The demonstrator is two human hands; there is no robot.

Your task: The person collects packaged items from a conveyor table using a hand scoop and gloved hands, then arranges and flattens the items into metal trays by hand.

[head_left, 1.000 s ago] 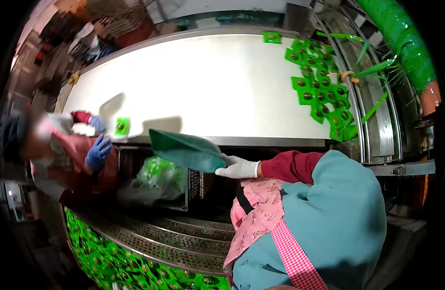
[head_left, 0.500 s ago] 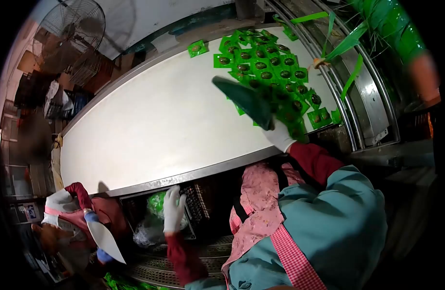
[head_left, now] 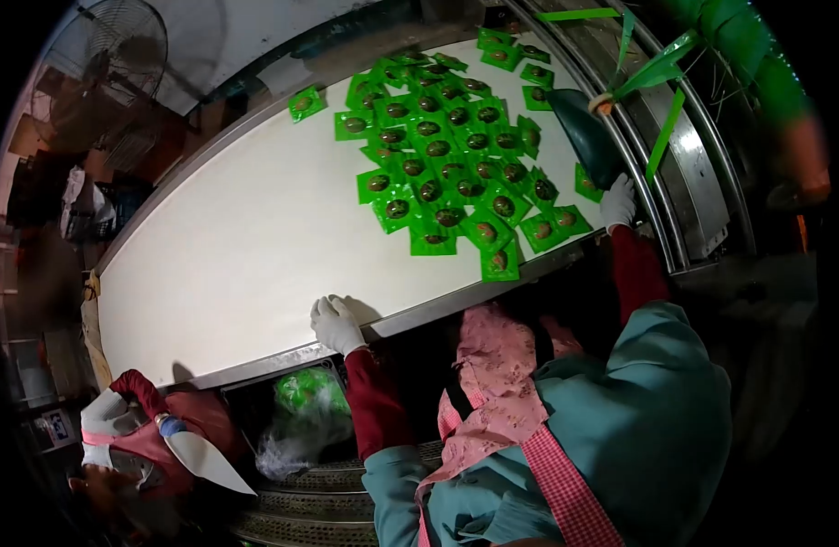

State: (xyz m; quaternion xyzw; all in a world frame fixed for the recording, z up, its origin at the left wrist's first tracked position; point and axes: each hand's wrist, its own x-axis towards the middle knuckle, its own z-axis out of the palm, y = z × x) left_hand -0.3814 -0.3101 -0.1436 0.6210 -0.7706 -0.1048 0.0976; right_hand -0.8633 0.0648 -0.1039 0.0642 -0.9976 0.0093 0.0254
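A white-gloved hand, my left hand [head_left: 336,325], rests on the front edge of the white table [head_left: 228,246], its fingers together over the surface; I cannot make out anything in it. At the table's right end my right hand [head_left: 618,202], also gloved, grips the lower end of a dark green scoop [head_left: 585,137]. The scoop stands beside the metal rails. Many green packets [head_left: 429,191] with dark round contents lie spread and overlapping on the table, between the scoop and the middle. One packet [head_left: 305,104] lies apart near the far edge.
Metal rails [head_left: 657,191] with green strips border the right end. A co-worker [head_left: 146,438] in blue gloves holds a pale pointed scoop [head_left: 210,460] at the lower left. Below the front edge, a crate holds a clear bag of green material [head_left: 305,392]. A fan [head_left: 119,55] stands behind.
My right hand has moved right with the scoop, towards the rails. The packets are spread further left. My left hand has come up from over the crate to the table edge.
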